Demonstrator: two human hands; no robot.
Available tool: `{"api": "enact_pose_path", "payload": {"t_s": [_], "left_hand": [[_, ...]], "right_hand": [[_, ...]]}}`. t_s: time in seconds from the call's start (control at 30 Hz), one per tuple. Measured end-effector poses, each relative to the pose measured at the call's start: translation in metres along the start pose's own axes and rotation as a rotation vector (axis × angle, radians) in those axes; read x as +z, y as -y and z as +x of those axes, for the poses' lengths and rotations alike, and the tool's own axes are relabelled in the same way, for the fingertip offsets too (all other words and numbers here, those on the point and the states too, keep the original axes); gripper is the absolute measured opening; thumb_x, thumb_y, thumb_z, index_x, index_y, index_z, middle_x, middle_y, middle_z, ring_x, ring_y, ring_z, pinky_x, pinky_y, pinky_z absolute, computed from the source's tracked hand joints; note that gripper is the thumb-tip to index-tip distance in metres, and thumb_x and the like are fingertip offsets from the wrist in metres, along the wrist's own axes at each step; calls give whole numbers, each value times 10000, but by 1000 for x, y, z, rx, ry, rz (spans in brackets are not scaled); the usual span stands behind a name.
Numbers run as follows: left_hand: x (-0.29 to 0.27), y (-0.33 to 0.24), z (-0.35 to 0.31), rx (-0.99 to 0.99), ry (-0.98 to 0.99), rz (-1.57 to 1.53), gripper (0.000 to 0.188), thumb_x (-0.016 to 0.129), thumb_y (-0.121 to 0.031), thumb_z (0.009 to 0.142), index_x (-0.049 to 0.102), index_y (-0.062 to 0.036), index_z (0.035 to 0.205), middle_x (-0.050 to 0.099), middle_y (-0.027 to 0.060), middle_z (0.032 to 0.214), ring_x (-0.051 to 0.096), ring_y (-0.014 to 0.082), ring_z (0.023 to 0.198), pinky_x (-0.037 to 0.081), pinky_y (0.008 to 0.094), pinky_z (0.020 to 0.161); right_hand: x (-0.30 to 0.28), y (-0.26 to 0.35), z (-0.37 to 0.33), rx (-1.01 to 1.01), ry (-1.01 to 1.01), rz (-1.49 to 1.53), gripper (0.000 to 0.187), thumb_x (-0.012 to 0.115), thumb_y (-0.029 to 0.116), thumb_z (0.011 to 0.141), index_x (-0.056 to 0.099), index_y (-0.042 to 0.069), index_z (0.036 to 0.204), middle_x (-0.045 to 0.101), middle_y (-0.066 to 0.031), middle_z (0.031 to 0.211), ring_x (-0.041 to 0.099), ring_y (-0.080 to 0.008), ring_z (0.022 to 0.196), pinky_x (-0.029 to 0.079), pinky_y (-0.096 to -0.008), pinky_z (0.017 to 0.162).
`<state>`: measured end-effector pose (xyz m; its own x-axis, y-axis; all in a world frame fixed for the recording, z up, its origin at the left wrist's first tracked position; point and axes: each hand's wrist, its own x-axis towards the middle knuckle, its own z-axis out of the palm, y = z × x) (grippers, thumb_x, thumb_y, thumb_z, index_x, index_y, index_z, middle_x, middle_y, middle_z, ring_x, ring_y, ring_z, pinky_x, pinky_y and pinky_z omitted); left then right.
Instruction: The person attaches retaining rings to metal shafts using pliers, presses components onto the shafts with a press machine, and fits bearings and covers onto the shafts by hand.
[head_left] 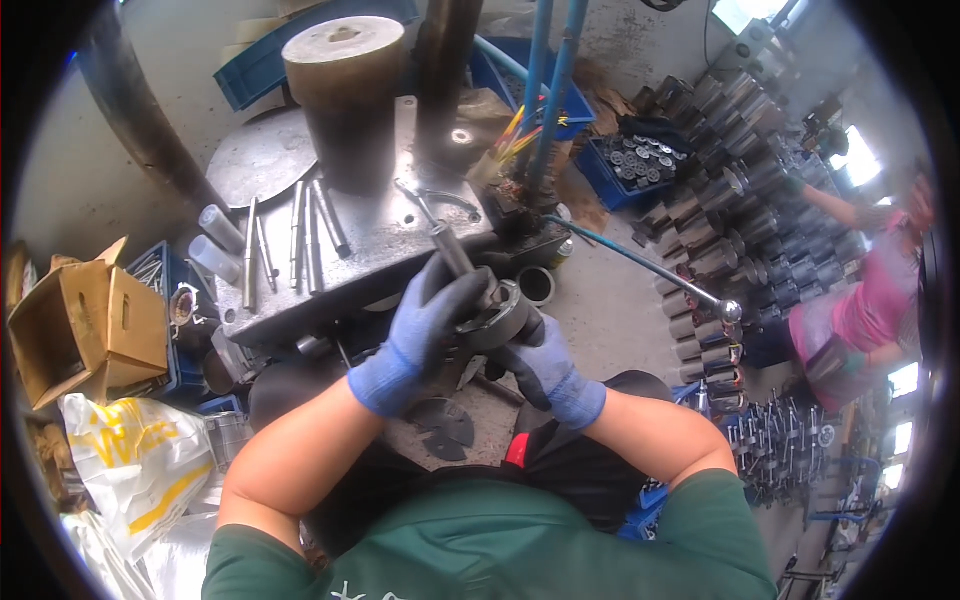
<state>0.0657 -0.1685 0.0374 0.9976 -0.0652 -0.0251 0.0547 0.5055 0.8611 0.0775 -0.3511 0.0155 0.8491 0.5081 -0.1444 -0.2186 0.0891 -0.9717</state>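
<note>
In front of the steel work table [400, 262], my left hand [412, 335], in a blue-grey glove, is closed around a metal shaft [453, 250]. The shaft slants, and its lower end meets a round, hollow metal part [507, 316]; how deep it sits is hidden by my fingers. Gloved the same way, my right hand [552, 372] grips that round part from below and the right. Just beyond the shaft's upper end lies a thin metal tool with a curved arm [450, 200]. Several loose metal rods [312, 240] rest on the table's left part.
A thick metal cylinder [350, 110] stands on the table beside a round plate [262, 158]. A blue lever with a ball end [730, 311] reaches out rightward. Left are a cardboard box [125, 320] and plastic bag [140, 460]. A person in pink [850, 320] stands by stacked cylinders.
</note>
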Motion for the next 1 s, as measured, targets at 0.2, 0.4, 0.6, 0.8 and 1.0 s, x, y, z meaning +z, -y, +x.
{"api": "enact_pose_path", "payload": {"t_s": [0.2, 0.4, 0.6, 0.8, 1.0], "left_hand": [[-4, 11, 3, 37, -107, 183, 515, 778, -212, 937, 595, 17, 1360, 698, 127, 1216, 693, 190, 1066, 577, 334, 937], [-17, -21, 3, 49, -360, -176, 523, 790, -195, 931, 589, 18, 1364, 698, 130, 1155, 717, 213, 1014, 609, 330, 887], [-64, -45, 0, 136, -325, -457, 375, 697, -185, 993, 614, -56, 1336, 711, 155, 1137, 745, 238, 910, 653, 363, 770], [-92, -63, 3, 174, -323, -522, 333, 677, -207, 985, 636, -32, 1265, 706, 166, 1095, 756, 278, 825, 661, 346, 681], [-91, -92, -7, 210, -375, -565, 500, 573, -392, 1006, 656, -32, 1343, 707, 190, 1292, 659, 317, 1203, 524, 523, 1047]], "right_hand": [[1, -4, 13, 37, 50, -17, 365, 777, 105, 950, 673, 29, 1292, 733, -46, 1118, 684, -116, 962, 568, -281, 789], [-10, 23, 43, -102, 228, -573, 370, 782, 246, 954, 726, -37, 1186, 788, -104, 1009, 702, -132, 916, 561, -325, 862], [-33, 18, 93, -217, 27, -506, 280, 753, 160, 971, 744, -16, 1188, 790, -78, 1080, 701, -110, 943, 568, -283, 872], [-70, 18, 177, -250, -181, -631, 262, 734, 148, 969, 750, -2, 1184, 789, -71, 1064, 701, -112, 925, 559, -276, 837], [-77, -1, 181, -367, -311, -746, 249, 736, 129, 981, 754, -7, 1188, 778, -44, 1059, 679, -97, 924, 543, -264, 835]]}}
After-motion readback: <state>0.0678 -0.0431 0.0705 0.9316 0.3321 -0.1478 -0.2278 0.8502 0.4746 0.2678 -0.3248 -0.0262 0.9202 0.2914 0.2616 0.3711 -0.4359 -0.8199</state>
